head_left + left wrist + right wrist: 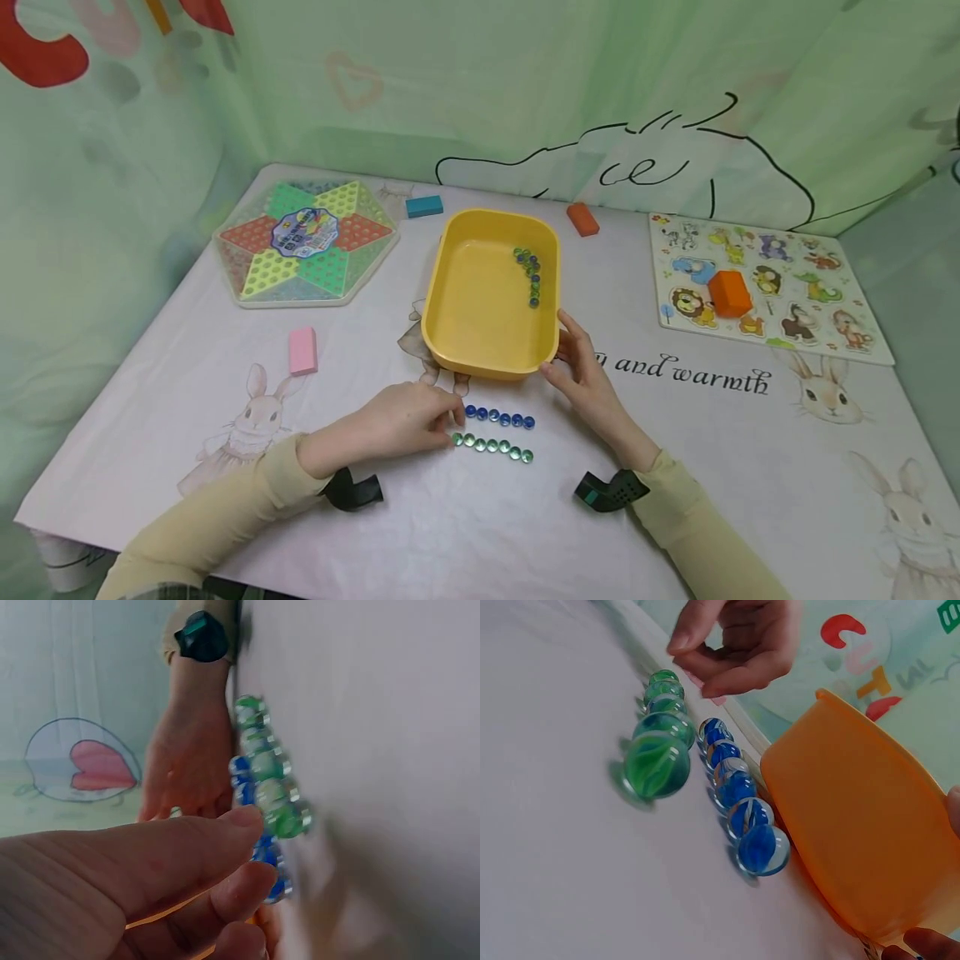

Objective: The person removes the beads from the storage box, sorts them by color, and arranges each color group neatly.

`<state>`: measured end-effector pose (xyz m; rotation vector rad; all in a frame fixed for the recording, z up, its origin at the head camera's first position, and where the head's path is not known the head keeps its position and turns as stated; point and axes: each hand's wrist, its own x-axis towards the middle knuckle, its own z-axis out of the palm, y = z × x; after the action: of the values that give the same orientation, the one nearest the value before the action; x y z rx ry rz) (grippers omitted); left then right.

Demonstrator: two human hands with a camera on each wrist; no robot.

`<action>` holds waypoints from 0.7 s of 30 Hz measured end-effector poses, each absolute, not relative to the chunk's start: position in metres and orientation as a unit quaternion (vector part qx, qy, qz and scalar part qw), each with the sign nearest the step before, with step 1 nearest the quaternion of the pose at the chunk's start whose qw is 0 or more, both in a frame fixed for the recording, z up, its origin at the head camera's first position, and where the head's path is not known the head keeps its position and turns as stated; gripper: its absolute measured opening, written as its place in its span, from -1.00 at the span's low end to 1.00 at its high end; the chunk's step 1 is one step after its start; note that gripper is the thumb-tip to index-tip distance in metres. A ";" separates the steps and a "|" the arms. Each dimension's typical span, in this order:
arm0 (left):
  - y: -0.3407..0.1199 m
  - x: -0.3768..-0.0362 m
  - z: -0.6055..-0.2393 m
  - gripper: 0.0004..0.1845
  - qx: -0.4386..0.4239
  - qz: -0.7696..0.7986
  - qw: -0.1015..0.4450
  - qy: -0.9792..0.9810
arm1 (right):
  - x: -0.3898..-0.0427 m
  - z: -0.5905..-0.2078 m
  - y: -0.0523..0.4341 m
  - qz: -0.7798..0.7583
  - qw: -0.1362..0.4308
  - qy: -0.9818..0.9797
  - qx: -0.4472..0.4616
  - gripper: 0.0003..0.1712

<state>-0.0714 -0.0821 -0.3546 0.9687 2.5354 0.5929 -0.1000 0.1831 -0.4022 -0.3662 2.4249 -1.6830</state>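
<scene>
A row of blue marbles (506, 419) and, nearer the person, a row of green marbles (492, 446) lie on the table in front of a yellow plastic tub (480, 371). My left hand (405, 421) hovers at the left end of both rows, fingers loosely bent. Its thumb and index finger stand apart in the left wrist view, and no marble shows between them. My right hand (588, 383) rests against the tub's near right corner, thumb and fingers spread along the outside. More blue and green marbles (533, 279) sit inside the tub along its right side.
A Chinese checkers board (255, 242) lies at the back left. Pink (303, 351), blue (424, 207) and orange blocks (582, 219) are scattered about. An animal puzzle board (817, 287) at right carries another orange block (729, 293). A curtain (480, 108) hangs behind the table.
</scene>
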 end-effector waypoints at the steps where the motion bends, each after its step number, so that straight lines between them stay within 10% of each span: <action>1: -0.083 -0.072 -0.352 -0.85 0.339 0.212 0.181 0.898 | -0.100 -0.402 0.183 -0.565 0.083 0.812 -0.123 -0.17; 21: -0.063 -0.133 -0.295 -0.81 0.513 0.238 0.254 0.785 | -0.098 -0.404 0.184 -0.561 0.080 0.814 -0.126 -0.16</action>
<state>-0.1327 -0.0627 -0.2950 1.3936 2.1313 0.6472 -0.0979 0.1844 -0.4038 -0.3756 2.4350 -1.6791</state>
